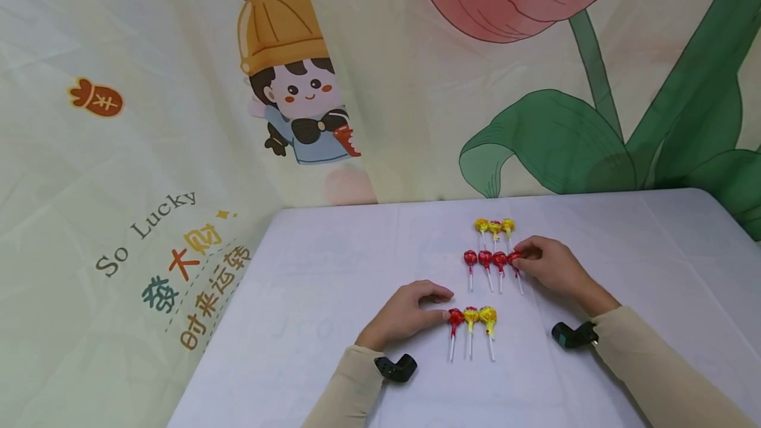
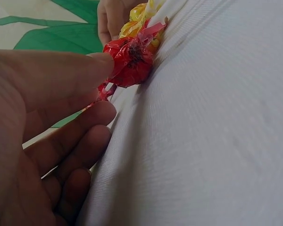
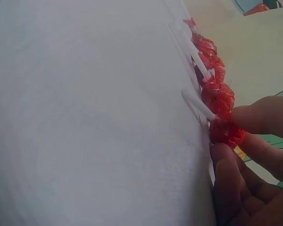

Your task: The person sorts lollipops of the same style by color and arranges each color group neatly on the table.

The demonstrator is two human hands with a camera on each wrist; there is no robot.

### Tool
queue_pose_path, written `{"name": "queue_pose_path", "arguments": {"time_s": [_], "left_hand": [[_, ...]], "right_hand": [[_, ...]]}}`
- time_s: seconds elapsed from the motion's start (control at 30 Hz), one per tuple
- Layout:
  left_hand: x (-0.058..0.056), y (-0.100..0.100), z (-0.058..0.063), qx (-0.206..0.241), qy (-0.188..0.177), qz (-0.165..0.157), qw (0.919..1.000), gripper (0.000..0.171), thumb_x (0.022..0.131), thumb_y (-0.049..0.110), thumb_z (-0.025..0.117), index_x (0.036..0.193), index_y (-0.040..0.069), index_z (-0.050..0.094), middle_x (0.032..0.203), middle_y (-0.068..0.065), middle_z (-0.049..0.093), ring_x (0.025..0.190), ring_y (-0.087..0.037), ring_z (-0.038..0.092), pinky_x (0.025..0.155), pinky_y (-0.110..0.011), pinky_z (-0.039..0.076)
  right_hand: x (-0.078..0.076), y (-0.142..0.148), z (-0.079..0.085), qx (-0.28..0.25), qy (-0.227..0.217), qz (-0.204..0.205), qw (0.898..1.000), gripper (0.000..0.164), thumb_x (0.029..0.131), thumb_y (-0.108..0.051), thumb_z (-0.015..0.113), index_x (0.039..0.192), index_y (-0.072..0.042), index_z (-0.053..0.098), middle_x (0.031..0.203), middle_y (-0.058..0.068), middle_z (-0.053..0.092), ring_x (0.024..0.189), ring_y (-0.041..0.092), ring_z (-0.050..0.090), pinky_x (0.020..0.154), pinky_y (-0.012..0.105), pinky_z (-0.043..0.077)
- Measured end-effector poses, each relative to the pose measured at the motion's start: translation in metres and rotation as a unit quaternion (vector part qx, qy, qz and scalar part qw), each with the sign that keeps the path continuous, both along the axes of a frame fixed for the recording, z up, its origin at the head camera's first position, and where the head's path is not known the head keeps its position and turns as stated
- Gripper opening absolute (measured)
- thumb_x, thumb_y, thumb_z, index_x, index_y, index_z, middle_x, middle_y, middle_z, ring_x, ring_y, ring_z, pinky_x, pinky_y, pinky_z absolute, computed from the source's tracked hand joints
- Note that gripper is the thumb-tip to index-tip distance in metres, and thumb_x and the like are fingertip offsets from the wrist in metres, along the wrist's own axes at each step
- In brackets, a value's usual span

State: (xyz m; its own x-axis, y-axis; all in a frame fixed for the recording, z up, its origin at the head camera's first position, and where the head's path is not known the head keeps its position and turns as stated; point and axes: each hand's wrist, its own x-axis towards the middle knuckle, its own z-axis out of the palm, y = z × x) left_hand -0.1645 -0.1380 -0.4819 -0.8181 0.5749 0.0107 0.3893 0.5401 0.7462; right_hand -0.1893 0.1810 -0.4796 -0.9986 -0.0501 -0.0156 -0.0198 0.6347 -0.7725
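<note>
At the left end of the front row lies a red lollipop (image 1: 456,318), and the thumb of my left hand (image 1: 407,312) touches its wrapped head. The other fingers of that hand stay apart from the candy, as the left wrist view shows. My right hand (image 1: 553,268) pinches the red lollipop (image 3: 226,132) at the right end of the middle row between thumb and fingers. Its white stick points toward me. Several red lollipops (image 1: 485,259) make up that middle row, side by side. Two yellow lollipops (image 1: 487,317) lie right of the front red one.
Behind the red row is a back row of three yellow lollipops (image 1: 495,228), sticks toward me. All lie on a white-covered table (image 1: 333,256). A printed cloth backdrop (image 1: 404,84) hangs behind the table's far edge. Each wrist wears a black camera (image 1: 396,368).
</note>
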Motion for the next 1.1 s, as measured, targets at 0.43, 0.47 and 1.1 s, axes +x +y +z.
{"name": "queue_pose_path", "arguments": {"time_s": [0.43,0.47,1.1], "left_hand": [[0.000,-0.001,-0.001,-0.023,0.011,-0.008,0.9996,0.032,0.090,0.037,0.076,0.121,0.029,0.071,0.117,0.021,0.063,0.113,-0.004,0.055,0.103,-0.036,0.044],[0.000,-0.001,-0.001,-0.024,0.012,-0.010,0.9996,0.032,0.090,0.037,0.076,0.121,0.029,0.071,0.118,0.021,0.063,0.113,-0.003,0.055,0.102,-0.035,0.044],[-0.001,0.000,-0.002,-0.041,0.041,-0.039,0.9975,0.029,0.090,0.037,0.076,0.119,0.030,0.074,0.110,0.025,0.064,0.109,-0.002,0.053,0.099,-0.034,0.043]], "right_hand": [[0.002,-0.001,0.004,-0.008,-0.014,0.002,1.000,0.040,0.094,-0.022,0.071,0.126,0.000,0.061,0.110,0.013,0.064,0.096,0.027,0.059,0.079,0.035,0.055],[0.001,-0.001,0.004,-0.007,-0.014,0.002,1.000,0.040,0.094,-0.022,0.070,0.126,-0.001,0.061,0.110,0.013,0.064,0.097,0.027,0.059,0.079,0.035,0.055],[0.010,0.007,-0.002,-0.029,-0.006,-0.019,0.999,0.040,0.096,-0.025,0.068,0.129,-0.002,0.060,0.116,0.016,0.063,0.101,0.029,0.058,0.080,0.035,0.056]]}}
